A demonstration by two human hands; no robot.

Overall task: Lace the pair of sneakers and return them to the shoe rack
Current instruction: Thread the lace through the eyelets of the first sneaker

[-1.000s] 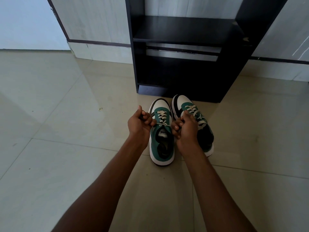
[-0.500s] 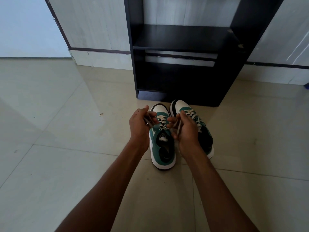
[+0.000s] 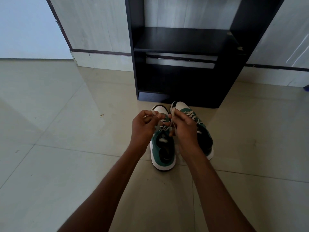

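Two green, white and black sneakers stand side by side on the floor, toes toward the rack. Over the left sneaker (image 3: 163, 148) my left hand (image 3: 143, 128) pinches one end of its pale lace (image 3: 170, 122), and my right hand (image 3: 185, 129) pinches the other end, held up in a loop between the hands. The right sneaker (image 3: 204, 136) is partly hidden behind my right hand; its laces show criss-crossed. The black shoe rack (image 3: 184, 39) stands just beyond the toes, its shelves bare.
Glossy beige floor tiles (image 3: 66, 131) spread to the left and right of the shoes. A pale wall panel with a dark skirting strip (image 3: 100, 51) runs behind the rack. A small blue object (image 3: 306, 88) shows at the right edge.
Both hands have come closer together above the left sneaker and lifted the lace ends from a sideways pull into a raised loop. The sneakers have stayed in place.
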